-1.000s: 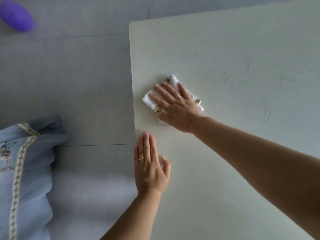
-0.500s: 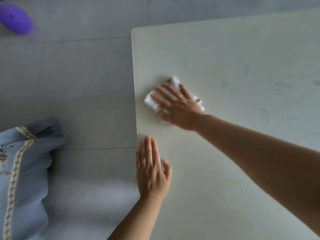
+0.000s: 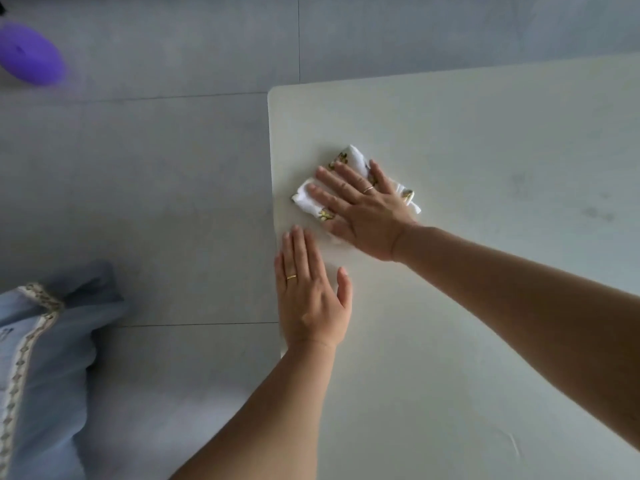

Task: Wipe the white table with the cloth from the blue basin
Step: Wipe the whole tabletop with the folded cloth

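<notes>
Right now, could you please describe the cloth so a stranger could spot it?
Start at the white table, near its left edge. There the right hand presses a small folded cloth, white with gold print, the only fabric on the tabletop.

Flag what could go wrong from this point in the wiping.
The cloth sits close to the left edge of the table; a stroke further left might push it off onto the floor. The right hand presses it with flat fingers rather than gripping, so the folded cloth could bunch or slip out. The left hand rests flat just beside the wiping path, so the hands may bump.
</notes>
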